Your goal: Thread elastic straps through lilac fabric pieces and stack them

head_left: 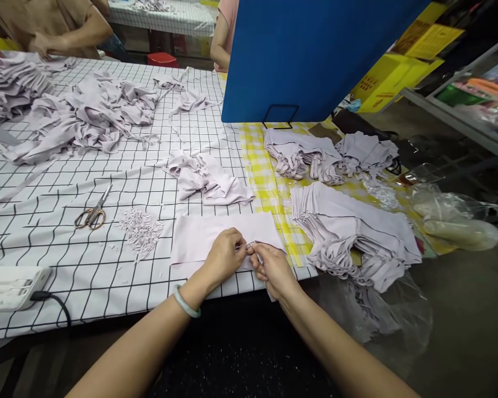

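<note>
A flat pale lilac fabric piece [216,235] lies near the table's front edge. My left hand [224,257] rests on its lower right part, fingers pinched on a thin strip or thread at the fabric's edge. My right hand [274,268] meets it from the right, fingers closed, pinching the same spot and holding a small slim metal tool [258,255] that is mostly hidden. A green bangle [186,301] sits on my left wrist.
Scissors [92,214] and a heap of small fabric snippets [141,228] lie left of the piece. Stacks of lilac garments [348,232] sit right; loose piles [95,113] are farther back. A blue board [307,55] stands behind. A white device [8,287] is at left. Other people work at the far edge.
</note>
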The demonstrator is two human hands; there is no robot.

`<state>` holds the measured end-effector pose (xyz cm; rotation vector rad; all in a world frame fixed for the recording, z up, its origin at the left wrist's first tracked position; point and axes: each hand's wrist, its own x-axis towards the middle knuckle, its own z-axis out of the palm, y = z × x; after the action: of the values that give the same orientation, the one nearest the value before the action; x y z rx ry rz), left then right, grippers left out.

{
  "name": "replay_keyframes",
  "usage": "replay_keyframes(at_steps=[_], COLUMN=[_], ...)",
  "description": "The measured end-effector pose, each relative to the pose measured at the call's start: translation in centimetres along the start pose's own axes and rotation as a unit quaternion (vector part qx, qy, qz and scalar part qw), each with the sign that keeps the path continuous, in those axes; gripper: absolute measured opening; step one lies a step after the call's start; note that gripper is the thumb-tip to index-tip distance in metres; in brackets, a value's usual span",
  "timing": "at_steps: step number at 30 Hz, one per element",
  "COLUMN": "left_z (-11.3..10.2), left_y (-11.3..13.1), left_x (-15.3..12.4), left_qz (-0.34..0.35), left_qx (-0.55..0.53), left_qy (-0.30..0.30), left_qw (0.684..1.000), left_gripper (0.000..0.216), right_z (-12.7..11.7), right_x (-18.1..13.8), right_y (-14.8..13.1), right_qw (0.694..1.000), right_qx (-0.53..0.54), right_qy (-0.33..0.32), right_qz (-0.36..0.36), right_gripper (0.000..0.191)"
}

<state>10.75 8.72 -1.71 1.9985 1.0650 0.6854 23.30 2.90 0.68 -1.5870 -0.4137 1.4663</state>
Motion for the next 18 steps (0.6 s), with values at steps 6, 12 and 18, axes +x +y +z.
replay_keyframes(at_steps=[6,12,18], left_z=[0.1,-0.1,-2.4], left_y=[0.2,0.2,0.0], left_x=[0.0,-0.2,1.1], left_qz=[0.001,0.000,0.142], left_qx=[-0.003,0.012,0.082], left_qy=[0.008,0.013,-0.102], left_qw=[1.000,1.000,0.981], left_gripper=[0.017,0.017,0.030], right_z=[0.4,0.3,-2.6], right_x=[-0.2,0.0,-3.2], right_y=[0.2,0.0,-0.6], right_qw=[1.000,0.997,0.986], right_qx=[-0.021,-0.065,-0.146], right_qy=[0.009,-0.027,-0.071], right_qz=[-0.005,0.014,-0.028], right_gripper=[0.022,0.022,0.042])
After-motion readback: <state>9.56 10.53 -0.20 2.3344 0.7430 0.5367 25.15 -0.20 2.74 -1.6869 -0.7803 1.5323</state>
